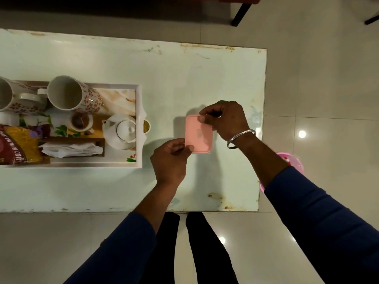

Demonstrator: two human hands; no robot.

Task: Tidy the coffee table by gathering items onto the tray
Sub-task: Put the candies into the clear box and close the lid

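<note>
Fingers (189, 148) of my left hand (170, 160) pinch the near left corner of the pink box (198, 133); those of my right hand (225, 117) clamp its far right corner, thumb on the lid; both hands are closed on it, and I cannot tell whether it is lifted or resting on the coffee table (184, 74), though its shadow falls just to its left; a steel bangle (241, 138) circles my right wrist; low in the frame are my blue sleeves and dark trousers over pale floor tiles; a pink tub (295, 160) peeks out past the table's right edge.

I judge the step in hand to be picking up the box, the only loose item I can see on the tabletop; the next move calls for carrying it left to the tray (139, 128), at centre left of the frame; room there is short, so I would aim for the bare strip at the tray's near right corner or the patch beyond the teapot (122, 131).

Further left on the tray sit a napkin holder (71, 148), a small cup (81, 121), two flowered mugs (73, 95) lying on their sides, and a snack packet (18, 146); its label reads "ALOO BHUJIA", as far as I can make out; a small mark on the box lid is too faint to read.
</note>
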